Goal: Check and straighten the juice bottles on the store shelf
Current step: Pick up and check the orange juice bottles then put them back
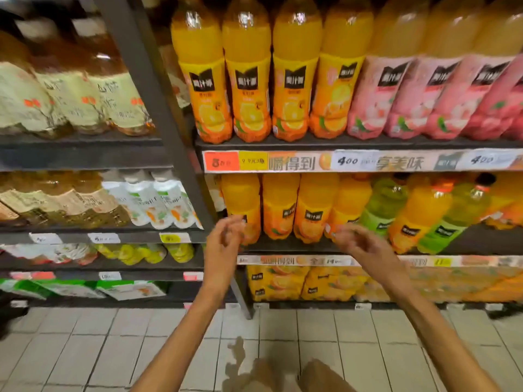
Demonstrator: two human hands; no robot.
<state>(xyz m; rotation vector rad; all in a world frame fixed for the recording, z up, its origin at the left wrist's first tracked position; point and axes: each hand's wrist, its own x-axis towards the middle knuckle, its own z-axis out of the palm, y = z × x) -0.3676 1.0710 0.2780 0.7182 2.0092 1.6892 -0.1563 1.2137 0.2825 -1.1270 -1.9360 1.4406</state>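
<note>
Reaching at the middle shelf, both hands empty.

Left hand (225,236) and right hand (355,240) hover just in front of the orange juice bottles (280,206) on the middle shelf (285,246); fingers loosely curled, gripping nothing. Motion blur, so fingertip contact with the front bottles: cannot tell. Bottles look full, so probably heavy, stiff plastic, smooth film labels likely slippery; best grabbed around the waisted body, or at the neck for twisting. Right of them, a green bottle (380,212) and its neighbours lean noticeably, likely candidates for straightening. Caps on this row are hidden behind the price strip (362,161). Rear rows not visible; top-shelf bottles (246,72) are cut off at the frame edge.
</note>
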